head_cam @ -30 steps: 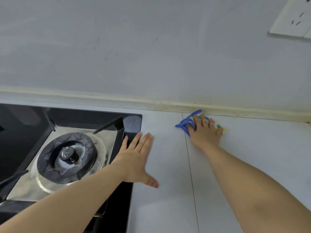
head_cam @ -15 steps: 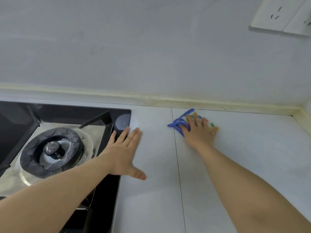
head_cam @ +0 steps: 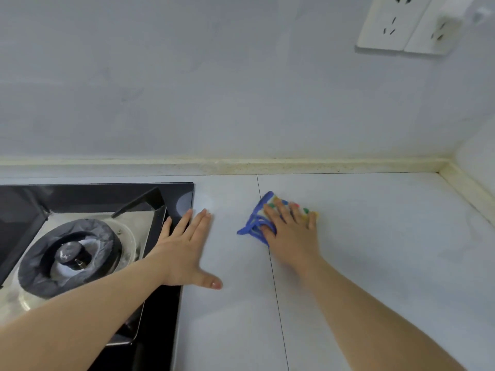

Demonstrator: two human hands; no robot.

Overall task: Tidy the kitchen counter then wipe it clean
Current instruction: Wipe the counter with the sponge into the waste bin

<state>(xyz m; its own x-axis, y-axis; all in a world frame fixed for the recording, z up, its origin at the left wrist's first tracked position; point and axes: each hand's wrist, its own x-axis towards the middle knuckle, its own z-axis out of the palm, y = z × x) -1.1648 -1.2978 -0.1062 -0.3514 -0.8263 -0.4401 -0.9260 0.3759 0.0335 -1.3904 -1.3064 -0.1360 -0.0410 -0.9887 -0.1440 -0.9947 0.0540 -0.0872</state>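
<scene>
Counter pale, seamed, extends right of gas hob. Left hand flat, fingers straight, lies across hob's right edge. Right hand further right of hob, fingers spread, presses blue-edged cloth onto counter.

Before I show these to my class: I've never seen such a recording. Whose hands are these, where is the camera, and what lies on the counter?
No machine here: a person wears a camera on the head, looking down at their own bare hands. Every picture comes from that camera. The left hand lies flat where the counter meets the gas hob. The right hand, fingers spread, presses a blue-edged cloth onto the counter.
</scene>
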